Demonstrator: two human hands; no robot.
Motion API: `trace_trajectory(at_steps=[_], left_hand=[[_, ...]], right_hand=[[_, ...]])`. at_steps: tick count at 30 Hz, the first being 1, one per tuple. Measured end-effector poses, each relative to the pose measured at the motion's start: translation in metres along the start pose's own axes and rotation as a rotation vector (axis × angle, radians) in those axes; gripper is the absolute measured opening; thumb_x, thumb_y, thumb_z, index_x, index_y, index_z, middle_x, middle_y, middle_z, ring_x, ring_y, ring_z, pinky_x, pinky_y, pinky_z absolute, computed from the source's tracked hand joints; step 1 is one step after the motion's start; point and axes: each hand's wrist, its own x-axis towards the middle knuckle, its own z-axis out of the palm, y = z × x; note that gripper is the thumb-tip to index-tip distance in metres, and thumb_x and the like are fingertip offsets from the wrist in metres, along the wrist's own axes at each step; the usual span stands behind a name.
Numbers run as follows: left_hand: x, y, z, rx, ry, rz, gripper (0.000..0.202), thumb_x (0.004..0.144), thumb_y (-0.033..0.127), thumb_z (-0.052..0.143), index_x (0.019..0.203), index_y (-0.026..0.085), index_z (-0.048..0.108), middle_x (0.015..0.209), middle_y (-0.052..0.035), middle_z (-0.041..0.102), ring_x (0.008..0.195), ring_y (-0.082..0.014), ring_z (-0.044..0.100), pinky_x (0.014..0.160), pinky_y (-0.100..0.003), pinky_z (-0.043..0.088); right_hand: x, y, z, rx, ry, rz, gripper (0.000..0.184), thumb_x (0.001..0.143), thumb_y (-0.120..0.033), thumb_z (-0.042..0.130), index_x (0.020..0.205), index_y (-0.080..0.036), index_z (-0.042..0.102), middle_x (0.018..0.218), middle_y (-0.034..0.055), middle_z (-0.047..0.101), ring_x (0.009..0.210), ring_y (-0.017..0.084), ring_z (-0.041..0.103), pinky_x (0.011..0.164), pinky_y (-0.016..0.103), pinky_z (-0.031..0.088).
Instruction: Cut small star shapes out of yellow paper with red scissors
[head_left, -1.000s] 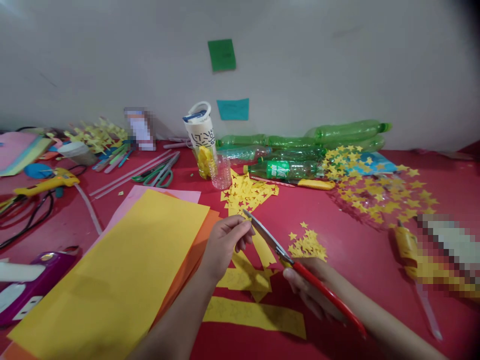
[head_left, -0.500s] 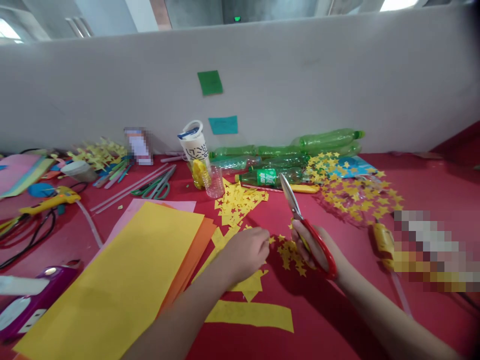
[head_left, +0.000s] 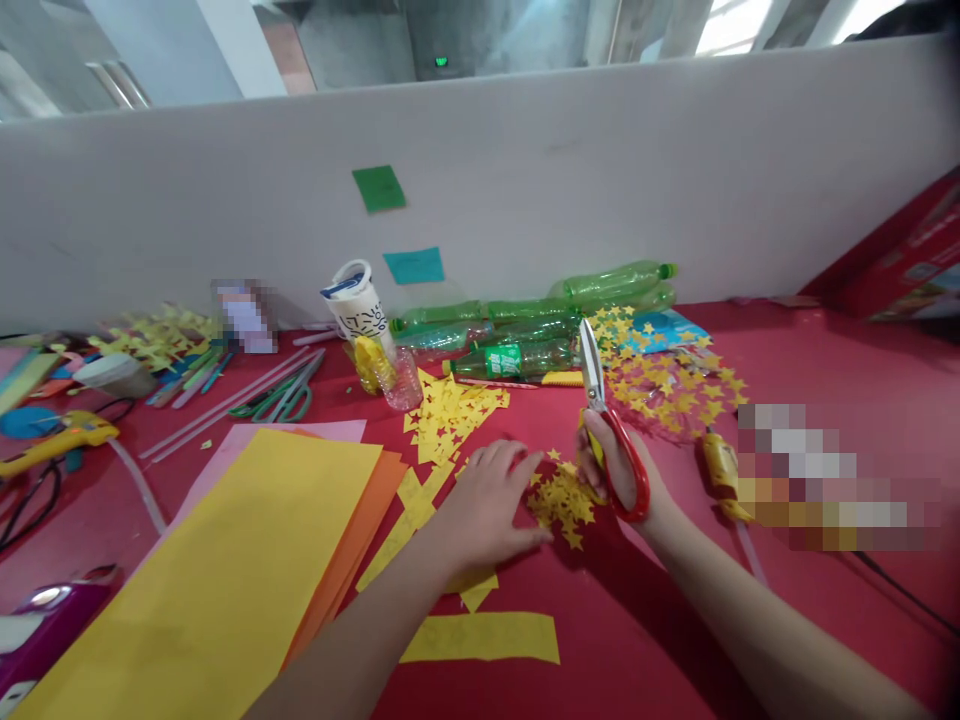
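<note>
Fingers apart, my left hand point(head_left: 491, 510) is low over the table at the left edge of a small pile of yellow paper stars point(head_left: 564, 498). I cannot tell whether its fingertips touch the stars. My right hand point(head_left: 619, 462) grips red-handled scissors point(head_left: 592, 365) at the pile's right side, their blades pointing up and away and looking closed. Partly hidden under my left hand and forearm are yellow paper pieces point(head_left: 386, 555). A yellow paper strip point(head_left: 487, 638) lies nearer to me. Beyond my left hand are yellow scraps with star-shaped holes point(head_left: 442, 415).
Yellow sheets point(head_left: 202, 570) over orange ones lie left. Green bottles point(head_left: 615, 285), a white cup point(head_left: 356, 300) and a clear pink cup point(head_left: 405, 385) stand or lie behind. More stars point(head_left: 667, 375) spread at right, beside a yellow glue gun point(head_left: 724, 475). Green-handled scissors point(head_left: 289, 400) lie left.
My left hand has opened from a closed pinch and spread its fingers beside the star pile. The scissors have turned more upright in my right hand. The camera view has shifted right.
</note>
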Motion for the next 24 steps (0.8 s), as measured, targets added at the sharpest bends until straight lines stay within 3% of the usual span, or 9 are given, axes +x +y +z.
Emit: trace_trajectory(at_steps=[2,6,10,15,18,20,22,24], left_hand=[[-0.003,-0.002,0.007,0.034,0.004,0.049,0.097,0.068,0.069,0.059,0.144,0.019,0.028,0.151,-0.0172,0.027,0.138,-0.0372,0.021,0.110,-0.055,0.019],[0.015,-0.004,0.029,0.060,0.003,0.100,0.103,0.067,0.078,0.048,0.146,0.017,0.025,0.155,-0.0162,0.018,0.143,-0.0332,0.008,0.114,-0.053,0.005],[0.049,-0.008,0.044,0.072,0.005,0.127,0.102,0.069,0.079,0.045,0.146,0.016,0.024,0.154,-0.0180,0.019,0.143,-0.0322,0.011,0.114,-0.052,0.005],[0.078,-0.014,0.041,0.111,0.049,0.111,0.089,0.077,0.071,0.044,0.145,0.015,0.028,0.150,-0.0209,0.028,0.141,-0.0345,0.017,0.113,-0.055,0.006],[0.076,-0.012,0.035,0.077,0.077,0.048,0.080,0.083,0.063,0.043,0.145,0.015,0.026,0.151,-0.0190,0.028,0.141,-0.0324,0.017,0.113,-0.052,0.010],[0.066,-0.009,0.032,0.028,0.065,0.049,0.091,0.078,0.070,0.044,0.147,0.016,0.020,0.153,-0.0179,0.023,0.142,-0.0323,0.014,0.113,-0.051,0.012],[0.054,-0.006,0.034,0.011,-0.001,0.144,0.109,0.066,0.080,0.047,0.148,0.016,0.016,0.155,-0.0179,0.018,0.142,-0.0342,0.010,0.114,-0.053,0.010],[0.048,-0.006,0.038,0.027,-0.027,0.222,0.112,0.061,0.084,0.046,0.147,0.017,0.020,0.154,-0.0178,0.020,0.142,-0.0342,0.012,0.114,-0.053,0.007]], right_hand=[[0.003,-0.001,-0.001,0.034,0.025,-0.014,0.042,0.090,-0.056,0.046,0.069,-0.020,0.049,0.037,-0.0083,0.043,0.028,0.007,0.037,0.032,0.017,0.031],[0.006,-0.002,-0.001,0.090,0.070,-0.042,0.041,0.089,-0.055,0.045,0.066,-0.021,0.048,0.033,-0.0086,0.042,0.026,0.007,0.036,0.031,0.017,0.032],[0.007,-0.001,-0.001,0.106,0.107,-0.064,0.040,0.089,-0.054,0.046,0.068,-0.020,0.051,0.033,-0.0089,0.042,0.024,0.006,0.034,0.028,0.016,0.027],[0.007,0.002,-0.005,0.107,0.154,-0.087,0.039,0.088,-0.053,0.050,0.068,-0.020,0.053,0.033,-0.0084,0.044,0.025,0.006,0.037,0.027,0.015,0.029],[0.008,0.002,-0.006,0.111,0.171,-0.102,0.039,0.088,-0.053,0.051,0.068,-0.019,0.054,0.033,-0.0081,0.045,0.025,0.007,0.038,0.028,0.016,0.031],[0.008,0.001,-0.006,0.122,0.184,-0.108,0.040,0.088,-0.054,0.051,0.068,-0.019,0.054,0.034,-0.0078,0.046,0.025,0.007,0.038,0.028,0.016,0.031],[0.009,0.001,-0.006,0.140,0.199,-0.116,0.040,0.088,-0.054,0.051,0.068,-0.019,0.054,0.034,-0.0080,0.045,0.026,0.007,0.038,0.028,0.016,0.031],[0.010,0.000,-0.006,0.156,0.214,-0.123,0.040,0.087,-0.054,0.051,0.068,-0.019,0.054,0.035,-0.0081,0.045,0.026,0.007,0.038,0.028,0.015,0.031]])
